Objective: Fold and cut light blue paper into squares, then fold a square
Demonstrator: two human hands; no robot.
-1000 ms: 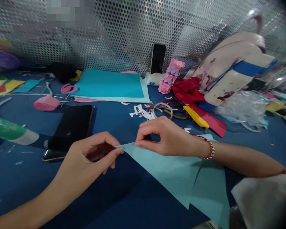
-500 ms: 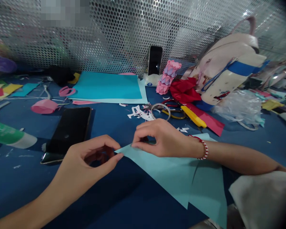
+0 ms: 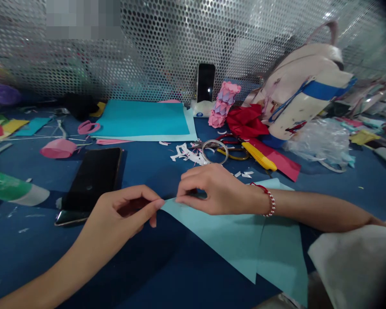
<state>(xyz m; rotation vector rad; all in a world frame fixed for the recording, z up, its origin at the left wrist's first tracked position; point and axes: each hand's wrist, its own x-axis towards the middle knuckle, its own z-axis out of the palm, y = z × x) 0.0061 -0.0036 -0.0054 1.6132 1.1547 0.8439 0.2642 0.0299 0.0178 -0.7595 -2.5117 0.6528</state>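
A light blue sheet of paper point(image 3: 221, 234) lies at a slant across the table, its pointed corner toward the left. That corner is pinched between the thumb and fingertips of my left hand point(image 3: 125, 214). Close beside it, my right hand point(image 3: 212, 189) grips the upper edge of the same paper between thumb and forefinger, with a beaded bracelet point(image 3: 270, 204) on its wrist. Part of the sheet is hidden under the right hand and forearm. Another light blue piece point(image 3: 283, 257) spreads out on the right, by the sleeve; whether the two are joined I cannot tell.
Beyond my hands lie a black phone point(image 3: 94, 178), scissors point(image 3: 234, 152), a tape roll point(image 3: 215, 151), white paper scraps point(image 3: 188, 154) and a yellow cutter point(image 3: 259, 156). Stacked blue sheets point(image 3: 144, 118) rest at the back. A bottle point(image 3: 304, 111) leans against a backpack point(image 3: 296, 71). A green-white tube point(image 3: 16, 189) lies left.
The left thumb and fingers have closed more tightly on the paper's corner. My right hand keeps its pinch, and the whole view has shifted slightly.
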